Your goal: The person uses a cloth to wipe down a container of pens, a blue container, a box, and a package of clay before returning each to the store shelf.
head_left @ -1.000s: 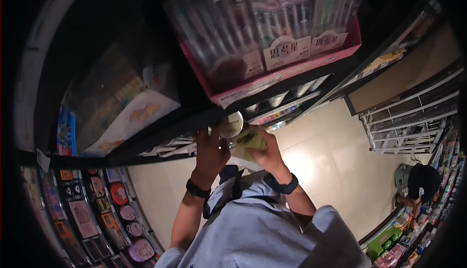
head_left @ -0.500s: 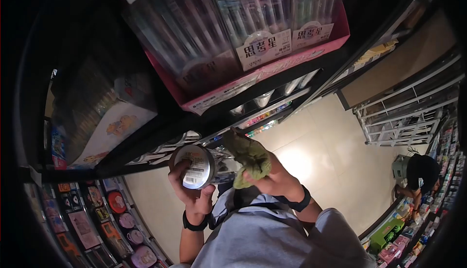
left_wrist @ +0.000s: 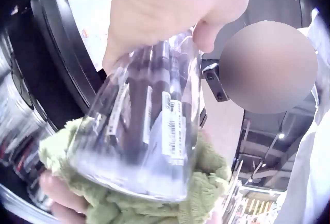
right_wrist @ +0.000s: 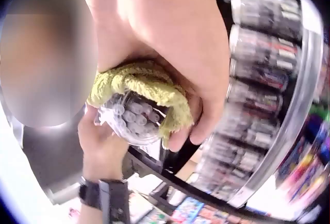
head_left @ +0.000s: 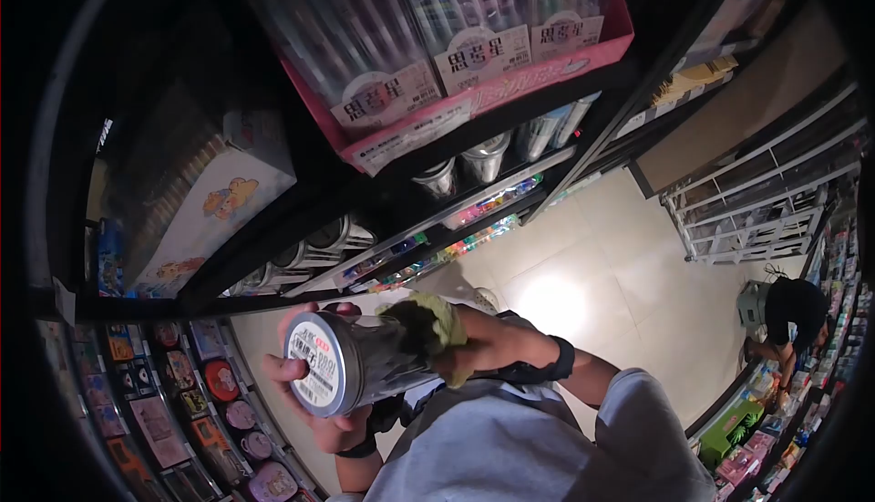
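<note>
A clear plastic jar point(head_left: 381, 349) with a round, labelled lid end point(head_left: 314, 365) lies tilted in front of the chest. Several pens with white barcode labels point(left_wrist: 176, 126) show through its wall in the left wrist view. My left hand point(head_left: 339, 433) grips the lid end, the thumb lying over its label. At the other end, my right hand point(head_left: 497, 341) holds a green cloth point(head_left: 447, 321) against the jar. In the right wrist view the cloth point(right_wrist: 139, 82) wraps part of the jar's base, and pen ends show through the bottom.
Above the hands, a pink display box point(head_left: 474, 105) of pens stands on a dark shelf. More clear jars point(head_left: 488, 157) sit on the shelf below. A white box with cartoon prints point(head_left: 219, 206) is at left. A white wire rack point(head_left: 756, 215) and a crouching person point(head_left: 791, 320) are at right.
The jar has come away from the shelf edge toward the chest and tipped, its lid end facing the head camera. The cloth has shifted onto the jar's far end.
</note>
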{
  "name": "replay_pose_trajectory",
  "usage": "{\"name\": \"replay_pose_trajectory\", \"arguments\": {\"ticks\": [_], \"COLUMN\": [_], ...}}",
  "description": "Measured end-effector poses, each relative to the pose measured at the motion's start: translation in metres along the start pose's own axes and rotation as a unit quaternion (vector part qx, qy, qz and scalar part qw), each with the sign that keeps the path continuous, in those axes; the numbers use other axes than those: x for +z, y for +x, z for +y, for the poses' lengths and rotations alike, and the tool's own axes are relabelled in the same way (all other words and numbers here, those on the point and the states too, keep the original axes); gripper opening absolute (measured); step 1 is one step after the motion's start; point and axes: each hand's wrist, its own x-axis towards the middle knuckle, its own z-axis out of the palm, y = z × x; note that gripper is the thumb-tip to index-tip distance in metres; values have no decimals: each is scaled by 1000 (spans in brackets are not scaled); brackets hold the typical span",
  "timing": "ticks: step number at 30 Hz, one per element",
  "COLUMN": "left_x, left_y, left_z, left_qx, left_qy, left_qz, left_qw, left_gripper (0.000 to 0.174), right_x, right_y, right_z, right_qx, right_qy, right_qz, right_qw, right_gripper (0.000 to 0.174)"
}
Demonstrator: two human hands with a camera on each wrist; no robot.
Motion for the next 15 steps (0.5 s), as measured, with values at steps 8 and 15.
{"name": "replay_pose_trajectory", "arguments": {"ticks": [8, 15], "left_x": [-25, -34], "left_y": [-2, -23], "left_z": [5, 15], "left_qx": [24, -244], "left_qy": [25, 233], "left_qz": [-58, 11], "left_qw": [998, 941], "left_gripper": [88, 118], "right_x": [29, 23], "right_y": [18, 28], "right_z": [3, 8], "right_qx": [104, 150], "right_qy": [504, 344], "right_qz": [19, 241], "right_qw": [857, 895], "right_gripper": [46, 44]}}
